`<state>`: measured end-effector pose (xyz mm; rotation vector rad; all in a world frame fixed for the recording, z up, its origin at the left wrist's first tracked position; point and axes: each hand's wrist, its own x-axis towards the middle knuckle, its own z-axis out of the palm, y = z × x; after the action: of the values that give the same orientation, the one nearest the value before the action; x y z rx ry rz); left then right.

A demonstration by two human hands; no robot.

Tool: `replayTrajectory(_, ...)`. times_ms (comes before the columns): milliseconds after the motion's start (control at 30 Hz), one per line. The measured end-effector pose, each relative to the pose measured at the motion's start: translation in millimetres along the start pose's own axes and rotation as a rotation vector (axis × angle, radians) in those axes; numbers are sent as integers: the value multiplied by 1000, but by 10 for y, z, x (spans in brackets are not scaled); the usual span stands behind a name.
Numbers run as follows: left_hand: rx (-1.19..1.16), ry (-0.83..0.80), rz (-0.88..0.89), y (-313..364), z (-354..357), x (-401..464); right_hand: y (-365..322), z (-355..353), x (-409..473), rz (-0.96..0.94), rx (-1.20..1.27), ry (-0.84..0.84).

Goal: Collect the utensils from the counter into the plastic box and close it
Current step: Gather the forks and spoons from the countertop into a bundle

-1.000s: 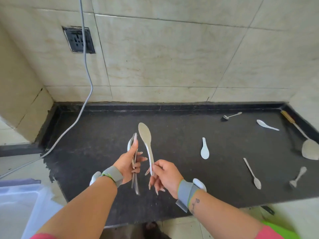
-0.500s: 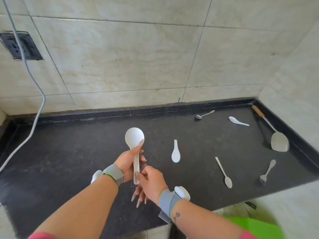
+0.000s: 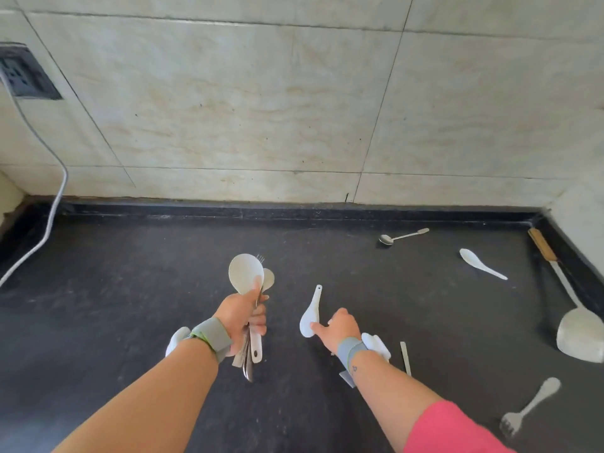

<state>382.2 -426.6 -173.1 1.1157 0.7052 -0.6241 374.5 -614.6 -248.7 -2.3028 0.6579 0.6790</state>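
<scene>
Your left hand (image 3: 240,317): fingers closed round bundle of utensils (image 3: 251,308), frame centre. Your right hand (image 3: 340,328): fingers loosely spread, tip touching white soup spoon (image 3: 310,317) on worktop (image 3: 130,289). Right side: metal spoon (image 3: 400,237), second white spoon (image 3: 480,263), spatula (image 3: 568,308), fork (image 3: 529,407).

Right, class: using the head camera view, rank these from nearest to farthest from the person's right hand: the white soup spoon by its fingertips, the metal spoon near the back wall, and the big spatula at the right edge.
1. White soup spoon: at the fingertips of the right hand.
2. Metal spoon: far back, near the wall.
3. Big spatula: along the counter's right edge.
</scene>
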Motion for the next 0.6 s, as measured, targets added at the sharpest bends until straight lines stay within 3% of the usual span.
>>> replayTrajectory(233,-58,36,-63,35,-159,75,-306,179,119,49,-243,-19)
replayTrajectory(300,-61,32,-84,58,-215,97,-315,147,109,23,-95,-51)
replayTrajectory(400,-20,25,-104,138,-266,115,-313,-43,19,-57,330,-115)
replayTrajectory(600,166,-17,-86,342,-162,125,-326,-732,-270,-407,267,-40)
